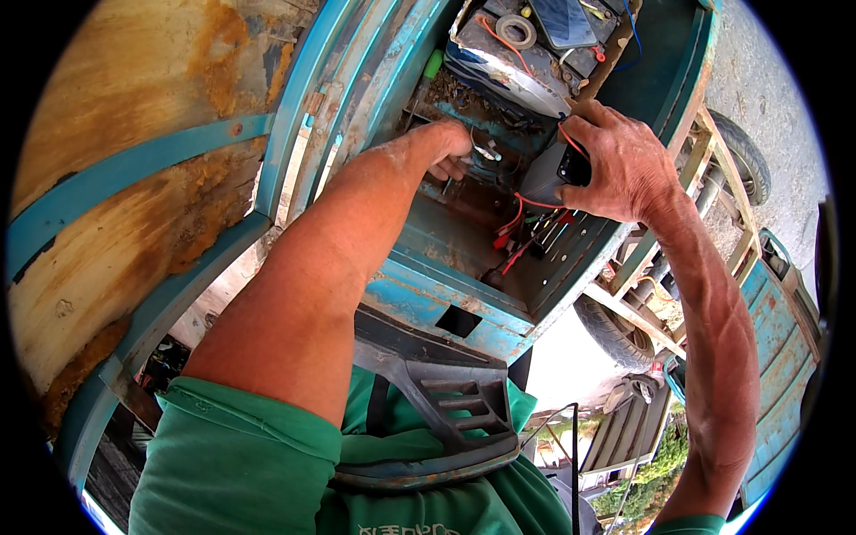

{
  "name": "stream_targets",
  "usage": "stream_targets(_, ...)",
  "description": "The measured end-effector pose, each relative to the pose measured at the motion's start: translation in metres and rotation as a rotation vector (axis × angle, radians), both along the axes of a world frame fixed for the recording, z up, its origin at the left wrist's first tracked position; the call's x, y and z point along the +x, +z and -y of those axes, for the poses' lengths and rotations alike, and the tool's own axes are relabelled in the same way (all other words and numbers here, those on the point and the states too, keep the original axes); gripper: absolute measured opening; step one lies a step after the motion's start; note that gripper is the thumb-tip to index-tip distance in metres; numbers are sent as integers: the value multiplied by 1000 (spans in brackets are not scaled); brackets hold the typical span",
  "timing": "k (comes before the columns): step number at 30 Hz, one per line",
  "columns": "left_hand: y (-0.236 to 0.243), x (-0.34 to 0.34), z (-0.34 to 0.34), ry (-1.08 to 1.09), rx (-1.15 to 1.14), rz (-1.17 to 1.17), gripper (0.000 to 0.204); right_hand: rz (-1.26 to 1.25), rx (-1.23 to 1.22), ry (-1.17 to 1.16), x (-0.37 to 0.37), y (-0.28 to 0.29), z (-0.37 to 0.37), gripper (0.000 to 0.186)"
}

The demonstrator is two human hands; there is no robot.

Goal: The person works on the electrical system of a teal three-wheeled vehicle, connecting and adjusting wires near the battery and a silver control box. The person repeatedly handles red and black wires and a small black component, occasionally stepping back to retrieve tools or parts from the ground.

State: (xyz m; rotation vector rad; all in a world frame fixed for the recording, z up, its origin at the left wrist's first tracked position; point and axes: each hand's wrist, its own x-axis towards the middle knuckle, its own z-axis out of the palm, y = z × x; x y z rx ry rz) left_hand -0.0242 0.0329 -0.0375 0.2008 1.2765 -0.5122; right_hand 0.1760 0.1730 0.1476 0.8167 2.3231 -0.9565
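Note:
My right hand [620,165] grips a dark grey box-shaped unit [542,178], fingers over its far side and thumb at its near edge. Red wires [535,203] run beside this unit. Reaching down into a rusty blue metal compartment [428,236], my left hand [448,147] has its fingers curled; their tips are partly hidden, and what they hold, if anything, does not show. Just right of those fingers is a small silvery piece [486,152] with thin wire. Red connectors and cables [508,239] lie in the near right of the compartment.
Beyond my hands, a large battery-like block [499,76] carries a tape roll [515,32] and a phone [562,22]. A green handle [433,64] lies at its left. A black plastic bracket [446,401] sits before my body. Frame rails and wheels [615,330] are at right.

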Motion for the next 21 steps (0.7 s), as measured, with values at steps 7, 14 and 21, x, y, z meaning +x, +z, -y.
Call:
stream_targets(7, -1, 1, 0, -4, 15, -49, 16, 31, -9, -2, -1, 0, -1, 57)
stream_targets(14, -2, 1, 1, -30, 27, -37, 16, -13, -12, -11, 0, -2, 0, 58)
stream_targets(21, -3, 3, 0, -240, 144, -12, 18, -4, -27, -15, 1, -3, -1, 59)
